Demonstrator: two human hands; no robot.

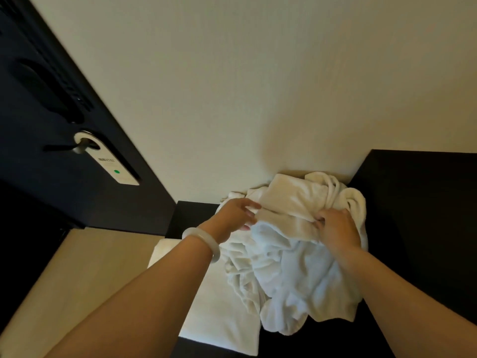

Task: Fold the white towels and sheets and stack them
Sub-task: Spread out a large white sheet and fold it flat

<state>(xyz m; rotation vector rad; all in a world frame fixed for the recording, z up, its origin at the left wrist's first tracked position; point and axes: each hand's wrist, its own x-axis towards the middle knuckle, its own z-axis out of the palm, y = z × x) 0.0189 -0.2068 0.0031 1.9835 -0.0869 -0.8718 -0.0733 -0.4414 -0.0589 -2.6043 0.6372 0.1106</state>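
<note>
A heap of crumpled white towels and sheets (291, 267) lies on a dark surface (418, 228) against the wall. On top sits a cream towel (294, 200), partly folded. My left hand (237, 213), with a pale bangle on the wrist, grips the towel's left edge, its fingers curled round the cloth. At the towel's lower right edge my right hand (335, 226) pinches the fabric. A flat white sheet (222, 306) lies spread under the heap at the front left.
A dark door (59, 140) with a handle and a hanging door tag (113, 166) stands at the left. A cream wall (258, 86) rises behind the heap. Beige floor (77, 275) shows at the lower left.
</note>
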